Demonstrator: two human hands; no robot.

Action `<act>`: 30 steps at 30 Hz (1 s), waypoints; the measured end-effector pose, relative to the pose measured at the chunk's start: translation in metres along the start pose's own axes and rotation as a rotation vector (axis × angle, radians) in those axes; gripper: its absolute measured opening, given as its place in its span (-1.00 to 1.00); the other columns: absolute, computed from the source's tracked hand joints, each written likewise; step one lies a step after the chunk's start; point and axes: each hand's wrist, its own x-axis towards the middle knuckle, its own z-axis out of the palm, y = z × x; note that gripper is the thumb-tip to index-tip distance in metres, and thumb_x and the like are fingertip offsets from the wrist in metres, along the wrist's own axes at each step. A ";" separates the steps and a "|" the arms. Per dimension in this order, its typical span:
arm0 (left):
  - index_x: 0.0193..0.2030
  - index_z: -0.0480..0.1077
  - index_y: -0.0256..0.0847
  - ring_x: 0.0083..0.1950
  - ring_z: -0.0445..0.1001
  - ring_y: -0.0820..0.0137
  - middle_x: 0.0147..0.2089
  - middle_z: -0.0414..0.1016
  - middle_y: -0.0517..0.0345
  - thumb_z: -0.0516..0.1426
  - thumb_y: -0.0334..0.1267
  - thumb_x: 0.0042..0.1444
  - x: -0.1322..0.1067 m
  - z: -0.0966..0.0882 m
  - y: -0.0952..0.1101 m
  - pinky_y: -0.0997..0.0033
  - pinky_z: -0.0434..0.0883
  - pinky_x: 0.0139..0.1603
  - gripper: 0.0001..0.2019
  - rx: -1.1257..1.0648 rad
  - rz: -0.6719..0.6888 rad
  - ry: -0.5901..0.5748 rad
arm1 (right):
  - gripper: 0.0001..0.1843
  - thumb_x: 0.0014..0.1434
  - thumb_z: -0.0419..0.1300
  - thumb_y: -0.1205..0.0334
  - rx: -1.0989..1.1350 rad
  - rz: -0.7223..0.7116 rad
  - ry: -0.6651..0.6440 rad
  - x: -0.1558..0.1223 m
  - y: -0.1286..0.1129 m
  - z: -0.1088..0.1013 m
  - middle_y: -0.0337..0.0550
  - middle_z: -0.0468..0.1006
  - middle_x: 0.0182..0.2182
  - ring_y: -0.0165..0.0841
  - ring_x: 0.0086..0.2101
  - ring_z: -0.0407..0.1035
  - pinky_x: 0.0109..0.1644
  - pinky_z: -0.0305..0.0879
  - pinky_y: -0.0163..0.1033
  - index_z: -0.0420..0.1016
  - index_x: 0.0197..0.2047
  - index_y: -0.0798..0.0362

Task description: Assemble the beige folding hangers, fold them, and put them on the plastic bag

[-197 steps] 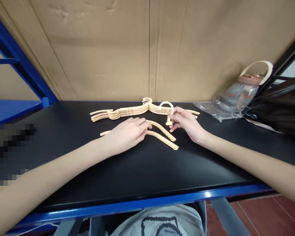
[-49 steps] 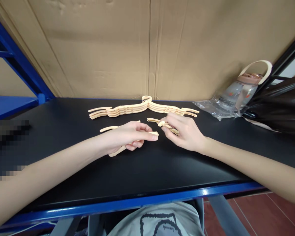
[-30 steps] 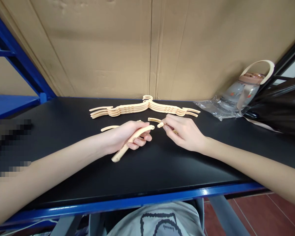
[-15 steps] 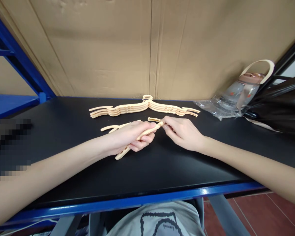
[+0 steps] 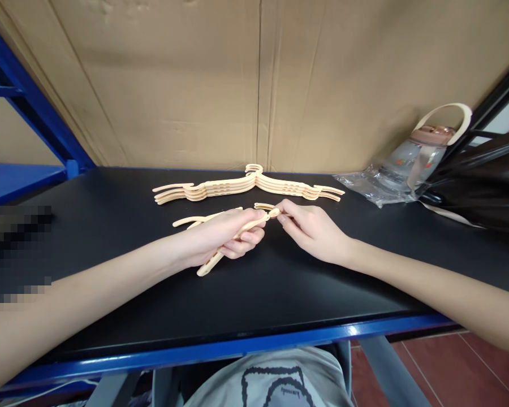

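Note:
My left hand (image 5: 240,229) is wrapped round a folded cream clothes hanger (image 5: 212,264), whose arms stick out on both sides of the palm. At the hanger's upper end, my right hand (image 5: 307,226) pinches the curved hook (image 5: 263,206) between thumb and fingers. Part of the hook and its joint lie hidden behind the right fingertips. Just beyond both hands, a stack of several cream hangers (image 5: 233,185) lies spread open on the black tabletop (image 5: 254,299), hooks pointing to the back.
A clear drink bottle (image 5: 419,158) with a pinkish lid and pale handle stands at the right on crumpled clear plastic (image 5: 367,183). Beside it is a black bag (image 5: 487,192). Cardboard (image 5: 173,85) backs the table, and a blue frame (image 5: 38,113) rises at the left.
The right fingertips have shifted slightly at the hook, showing a bit more of the hanger's joint. Both hands keep their hold, and the stack lies as before.

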 end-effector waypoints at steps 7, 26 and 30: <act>-0.53 0.00 -0.19 -0.68 -0.22 0.66 -0.61 -0.05 0.37 -0.07 -0.12 0.30 0.001 -0.002 0.000 0.72 -0.17 -0.77 -0.61 -0.039 0.009 -0.043 | -0.83 0.34 -0.10 0.28 0.033 0.025 0.008 -0.001 -0.003 0.001 -0.26 0.39 -0.48 -0.42 -0.51 0.26 -0.38 0.11 -0.32 0.29 -0.20 0.05; -0.60 0.01 -0.19 -0.71 -0.22 0.64 -0.66 -0.11 0.37 -0.03 0.07 0.28 -0.002 -0.004 0.006 0.58 -0.23 -0.76 -0.49 0.165 0.008 -0.052 | -0.81 0.36 -0.07 0.29 0.312 -0.054 -0.016 -0.001 -0.005 0.001 -0.35 0.30 -0.53 -0.49 -0.53 0.22 -0.36 0.14 -0.37 0.26 -0.30 0.03; -0.51 0.07 -0.19 -0.69 -0.13 0.64 -0.62 -0.01 0.38 -0.02 0.02 0.29 -0.001 -0.011 0.006 0.61 -0.16 -0.74 -0.57 0.253 0.084 -0.042 | -0.80 0.36 -0.08 0.26 0.243 -0.026 -0.013 0.000 -0.005 0.001 -0.34 0.28 -0.53 -0.47 -0.52 0.22 -0.39 0.10 -0.36 0.25 -0.30 0.04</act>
